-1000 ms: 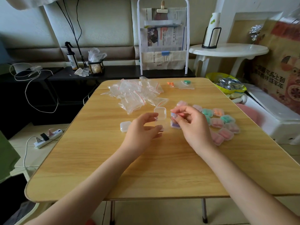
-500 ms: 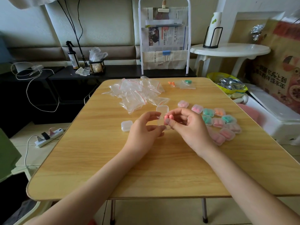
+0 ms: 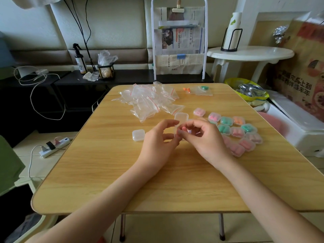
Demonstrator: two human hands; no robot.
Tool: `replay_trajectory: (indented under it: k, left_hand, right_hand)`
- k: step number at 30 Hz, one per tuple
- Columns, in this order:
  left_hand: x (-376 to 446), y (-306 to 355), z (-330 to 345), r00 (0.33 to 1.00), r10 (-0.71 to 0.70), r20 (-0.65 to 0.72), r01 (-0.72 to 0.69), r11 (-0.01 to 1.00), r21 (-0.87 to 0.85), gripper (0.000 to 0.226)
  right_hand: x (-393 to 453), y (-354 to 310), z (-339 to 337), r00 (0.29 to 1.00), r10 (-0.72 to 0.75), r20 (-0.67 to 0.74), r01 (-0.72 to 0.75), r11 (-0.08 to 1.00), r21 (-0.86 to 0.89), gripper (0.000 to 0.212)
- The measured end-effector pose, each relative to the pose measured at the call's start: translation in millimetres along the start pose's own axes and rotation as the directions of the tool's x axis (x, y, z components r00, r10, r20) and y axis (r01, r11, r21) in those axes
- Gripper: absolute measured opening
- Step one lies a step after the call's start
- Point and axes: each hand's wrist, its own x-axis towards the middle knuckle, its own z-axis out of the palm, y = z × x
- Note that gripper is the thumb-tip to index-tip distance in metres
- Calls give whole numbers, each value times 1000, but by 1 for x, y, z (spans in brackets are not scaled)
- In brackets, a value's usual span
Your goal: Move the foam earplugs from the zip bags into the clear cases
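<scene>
Here a rounded-corner table (image 3: 175, 181) of pale wood-grain laminate carries everything. At about eleven o'clock from the hands lies one loose heap of empty zip bags (image 3: 149, 100), thin, crinkled clear film with red seal strips; too overlapped to count. At one o'clock, near the far edge, two more bags: one with orange earplugs (image 3: 186, 89), one with green earplugs (image 3: 203, 88), too small to tell which way they point.

At three o'clock sits a cluster of filled cases (image 3: 242, 133), small square clear plastic boxes with rounded corners, roughly a dozen: pink, teal and orange foam inside, the plugs lying in pairs.

Two empty cases stand apart: one (image 3: 138, 135) at nine o'clock of the left hand, one (image 3: 181, 117) at twelve o'clock just beyond the fingertips.

The left hand (image 3: 157, 139) and right hand (image 3: 205, 137) meet at the table's middle, fingers curled together round a small clear case (image 3: 177, 131), mostly hidden. A pinkish bit (image 3: 184, 128) shows at the right fingertips; whether it is an earplug, and how it lies, I cannot tell.
</scene>
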Motion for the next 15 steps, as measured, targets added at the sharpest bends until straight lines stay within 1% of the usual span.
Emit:
replay_trajectory:
  k: [2,5,9,11,13,15]
  left_hand:
    - [-1,0,1,1000,9,-3,-9,1000,6,30]
    - [-1,0,2,999,23,-24,-23,1000,0,26]
    - [0,4,1,998,-12,-66,7,996,-86,18]
    - [1,4,-1,996,-44,-76,34,991,-130,18]
    - [2,4,-2,995,-62,-75,49,986,-157,22]
    - [2,4,-1,995,-78,-67,65,983,-174,23]
  right_hand:
    - [1,-1,-1,1000,5,3,-5,1000,5,6]
    - [0,-4,-1,999,15,37,-17,998,56,8]
    - [-3,-7,-1,998,17,55,-23,994,111,13]
    - [-3,-9,-1,1000,-5,29,1,990,142,15]
    - [-2,-10,-2,999,-32,-9,33,984,177,12]
    - [-2,-10,-2,998,-48,-31,53,985,166,9]
